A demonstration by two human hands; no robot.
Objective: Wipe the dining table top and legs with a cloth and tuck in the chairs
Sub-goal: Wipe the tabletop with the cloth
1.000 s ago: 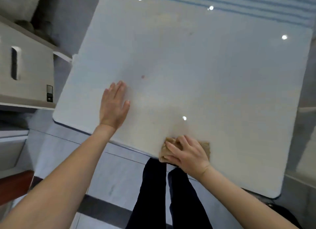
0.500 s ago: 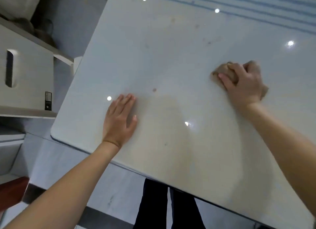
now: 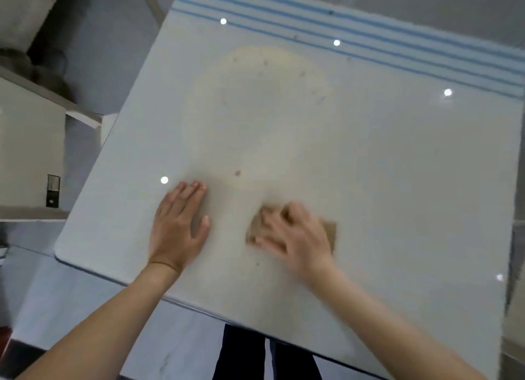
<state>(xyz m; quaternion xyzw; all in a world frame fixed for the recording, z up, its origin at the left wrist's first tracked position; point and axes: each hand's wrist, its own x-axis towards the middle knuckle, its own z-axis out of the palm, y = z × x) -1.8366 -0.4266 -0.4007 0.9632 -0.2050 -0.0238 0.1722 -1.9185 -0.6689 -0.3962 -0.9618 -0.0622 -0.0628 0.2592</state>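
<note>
The glossy white dining table top (image 3: 383, 158) fills the view, tilted, with blue stripes (image 3: 369, 30) along its far edge. A small reddish spot (image 3: 237, 173) and faint specks mark the surface. My left hand (image 3: 177, 226) lies flat on the top near the front left corner, fingers straight. Just to its right, my right hand (image 3: 295, 234) is blurred by motion, fingers curled over a tan cloth (image 3: 330, 232) held against the top. No chairs or table legs are visible.
A pale cabinet (image 3: 28, 141) stands at the left, close to the table's left edge. Grey tiled floor (image 3: 71, 288) shows below the front edge, where my dark trouser legs (image 3: 241, 351) stand. Ceiling lights reflect as bright dots on the top.
My right hand has swept the cloth from the far right of the top back toward me and left, ending beside my left hand. The left hand has stayed flat in place.
</note>
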